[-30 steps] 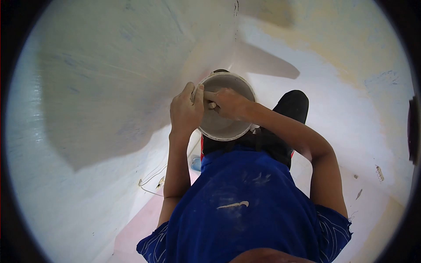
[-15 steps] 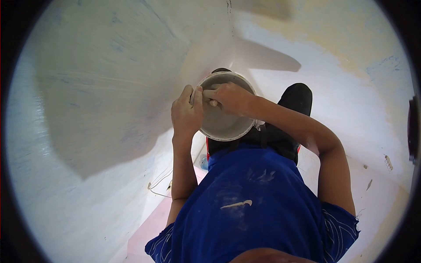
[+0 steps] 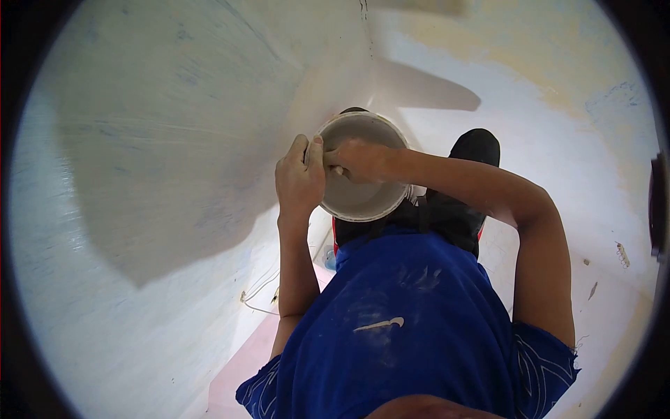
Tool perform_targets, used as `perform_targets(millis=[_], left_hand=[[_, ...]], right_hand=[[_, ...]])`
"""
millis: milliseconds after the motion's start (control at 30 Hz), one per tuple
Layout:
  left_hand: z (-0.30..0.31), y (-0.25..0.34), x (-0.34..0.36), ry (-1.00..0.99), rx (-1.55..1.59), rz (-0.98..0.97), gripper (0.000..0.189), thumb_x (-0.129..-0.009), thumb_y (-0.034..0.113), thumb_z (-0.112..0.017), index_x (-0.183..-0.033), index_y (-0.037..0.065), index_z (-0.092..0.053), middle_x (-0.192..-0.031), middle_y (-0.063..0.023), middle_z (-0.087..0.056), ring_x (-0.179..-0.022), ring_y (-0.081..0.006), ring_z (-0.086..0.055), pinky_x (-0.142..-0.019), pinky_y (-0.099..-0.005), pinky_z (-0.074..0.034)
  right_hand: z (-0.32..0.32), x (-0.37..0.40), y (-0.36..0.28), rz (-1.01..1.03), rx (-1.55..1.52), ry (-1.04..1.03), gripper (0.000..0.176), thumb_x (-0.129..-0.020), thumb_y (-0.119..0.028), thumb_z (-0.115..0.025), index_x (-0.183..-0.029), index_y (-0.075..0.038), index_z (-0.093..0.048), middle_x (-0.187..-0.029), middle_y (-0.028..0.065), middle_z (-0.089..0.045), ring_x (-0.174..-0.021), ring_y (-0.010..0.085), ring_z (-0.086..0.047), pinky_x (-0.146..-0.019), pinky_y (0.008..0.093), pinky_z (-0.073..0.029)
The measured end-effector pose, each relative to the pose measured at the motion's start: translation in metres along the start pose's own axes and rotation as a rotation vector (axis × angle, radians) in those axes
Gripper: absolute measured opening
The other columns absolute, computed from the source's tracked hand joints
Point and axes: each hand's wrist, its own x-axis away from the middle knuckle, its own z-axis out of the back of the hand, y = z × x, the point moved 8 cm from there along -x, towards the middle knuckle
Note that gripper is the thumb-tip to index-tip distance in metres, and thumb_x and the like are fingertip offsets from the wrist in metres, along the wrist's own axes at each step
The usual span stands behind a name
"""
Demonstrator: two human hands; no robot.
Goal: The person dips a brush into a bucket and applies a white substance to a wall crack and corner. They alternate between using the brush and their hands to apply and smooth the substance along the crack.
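A round bucket (image 3: pixel 366 202), off-white at the rim and coated grey inside, sits just in front of my body. My left hand (image 3: pixel 300 178) is closed on the left side of its rim, with the thumb toward the inside and pale residue on the fingers. Over the bucket's opening, my right hand (image 3: pixel 359 160) is closed, its fingers coated in the same pale stuff and close to my left thumb. Motion smears this hand, and what it holds cannot be made out. How full the bucket is cannot be told.
Walls with patchy pale coating (image 3: pixel 174 160) meet in a corner beyond the bucket. A black shoe (image 3: pixel 478 146) is to the right of it. A white cable (image 3: pixel 258 297) comes off the left wall low down. Small debris (image 3: pixel 621 255) lies at the right.
My right hand has shifted slightly within the bucket opening and is now blurred. My left hand keeps its hold on the rim. The view has moved a little.
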Motion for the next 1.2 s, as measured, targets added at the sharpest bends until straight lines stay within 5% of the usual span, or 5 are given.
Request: perform_targets(millis=[367, 533, 967, 1200], left_hand=[[0.002, -0.005, 0.000, -0.009, 0.003, 0.050, 0.040, -0.105, 0.031, -0.056, -0.080, 0.000, -0.049, -0.066, -0.0233, -0.052, -0.056, -0.0349, -0.048, -0.059, -0.0465, -0.041], [0.001, -0.008, -0.001, 0.001, 0.015, 0.058, 0.040, -0.105, 0.031, -0.056, -0.080, 0.000, -0.049, -0.066, -0.0230, -0.053, -0.057, -0.0353, -0.049, -0.059, -0.0465, -0.042], [0.000, -0.010, -0.002, 0.005, 0.012, 0.019, 0.044, -0.105, 0.036, -0.057, -0.080, 0.001, -0.050, -0.064, -0.0228, -0.053, -0.055, -0.0380, -0.051, -0.057, -0.0469, -0.043], [0.001, -0.010, -0.001, -0.025, -0.010, 0.034, 0.053, -0.100, 0.048, -0.064, -0.079, 0.001, -0.049, -0.063, -0.0210, -0.053, -0.056, -0.0347, -0.052, -0.058, -0.0457, -0.045]], right_hand=[[-0.002, 0.032, -0.020, 0.177, 0.196, -0.279, 0.024, -0.092, -0.012, -0.065, -0.116, -0.013, -0.060, -0.113, 0.0103, -0.066, -0.098, 0.0351, -0.069, -0.087, 0.0497, -0.055], [0.016, 0.048, -0.025, 0.374, 0.259, -0.030, 0.024, -0.093, -0.018, -0.067, -0.115, -0.015, -0.060, -0.119, 0.0073, -0.061, -0.094, 0.0329, -0.069, -0.086, 0.0483, -0.057], [0.031, 0.048, -0.020, 0.276, 0.135, -0.017, 0.028, -0.094, -0.016, -0.066, -0.122, -0.018, -0.063, -0.115, 0.0079, -0.063, -0.097, 0.0342, -0.069, -0.087, 0.0478, -0.057], [0.043, 0.032, -0.011, 0.165, 0.092, 0.033, 0.018, -0.091, -0.007, -0.063, -0.108, -0.012, -0.060, -0.103, 0.0118, -0.066, -0.095, 0.0376, -0.068, -0.082, 0.0504, -0.053]])
